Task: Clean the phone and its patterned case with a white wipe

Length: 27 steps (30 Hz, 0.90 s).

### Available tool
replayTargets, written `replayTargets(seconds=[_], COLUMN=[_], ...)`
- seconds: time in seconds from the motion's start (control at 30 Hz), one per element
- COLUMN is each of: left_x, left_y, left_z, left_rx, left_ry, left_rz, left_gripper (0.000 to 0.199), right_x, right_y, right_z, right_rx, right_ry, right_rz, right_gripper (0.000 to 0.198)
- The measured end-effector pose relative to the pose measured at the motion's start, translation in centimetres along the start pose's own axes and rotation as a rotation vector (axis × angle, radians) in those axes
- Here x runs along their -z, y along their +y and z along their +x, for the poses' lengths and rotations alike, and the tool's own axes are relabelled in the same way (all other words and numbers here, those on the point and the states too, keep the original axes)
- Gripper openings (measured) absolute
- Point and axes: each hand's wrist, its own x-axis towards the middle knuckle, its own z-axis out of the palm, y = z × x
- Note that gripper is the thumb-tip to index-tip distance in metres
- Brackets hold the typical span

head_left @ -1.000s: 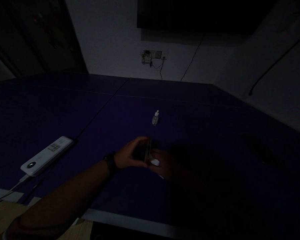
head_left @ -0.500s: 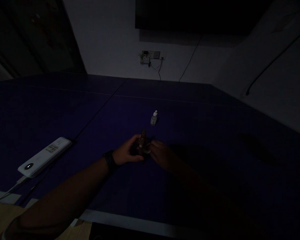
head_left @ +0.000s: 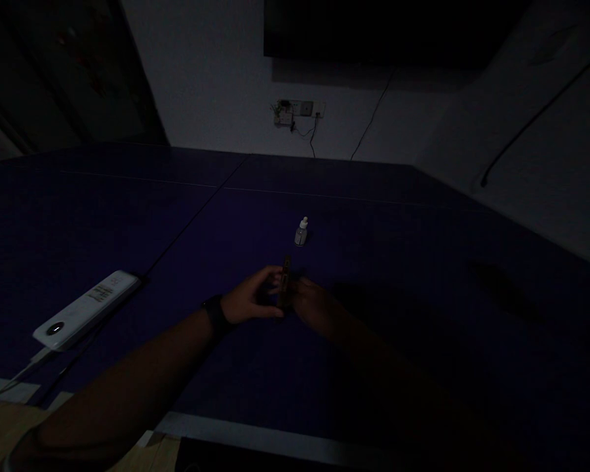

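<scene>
My left hand (head_left: 248, 303) has a dark watch band at the wrist. Its thumb and fingers grip a thin dark slab, which looks like a phone (head_left: 284, 280) held on edge, its narrow side toward me. Close against the phone's right face is my right hand (head_left: 312, 303), its fingers curled and partly hidden; what they hold cannot be made out in the dim light. A small bottle with a white cap (head_left: 301, 235) stands upright on the blue tabletop (head_left: 216, 229), just beyond both hands.
At the left lies a white power bank (head_left: 86, 308) with a lit display and a cable (head_left: 17, 377). A dark flat shape (head_left: 504, 288) rests at the right. A wall with sockets (head_left: 295, 110) and a dark screen (head_left: 383, 29) bounds the far side.
The phone has shifted slightly to the right and looks darker. My right hand has turned a little against it, and the pale bit earlier visible at its fingertips is now hidden.
</scene>
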Motion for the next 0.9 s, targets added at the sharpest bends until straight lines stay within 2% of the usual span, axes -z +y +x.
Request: replayTargets(seconds=[0.2,0.4,0.53,0.63,0.77,0.9], left_x=[0.2,0.2,0.1,0.1,0.1,0.0], left_y=[0.0,0.0,0.0,0.0,-0.1,-0.2], left_z=[-0.1,-0.1,-0.1,-0.2,-0.2,-0.2], left_rx=[0.016,0.011,0.008,0.012,0.016,0.012], left_ry=[0.0,-0.013,-0.015,-0.01,-0.003,-0.002], left_rz=[-0.001,-0.001,-0.002,0.004,0.003,-0.006], left_gripper=[0.083,0.082,0.083,0.085,0.086,0.087], right_x=[0.1,-0.1,0.9,2.1,2.7,2.1], right_y=[-0.2,-0.5,-0.8,-1.5,-2.6,-2.8], right_z=[0.0,0.2,0.2,-0.1,-0.3,-0.2], right_rx=[0.08,-0.019,0.034,0.018,0.018,0.029], right_ry=[-0.03,0.035,0.017,0.018,-0.038,-0.084], right_rz=[0.084,0.139,0.232,0.253,0.354,0.378], right_gripper=[0.022,0.034,0.025,0.026,0.022,0.021])
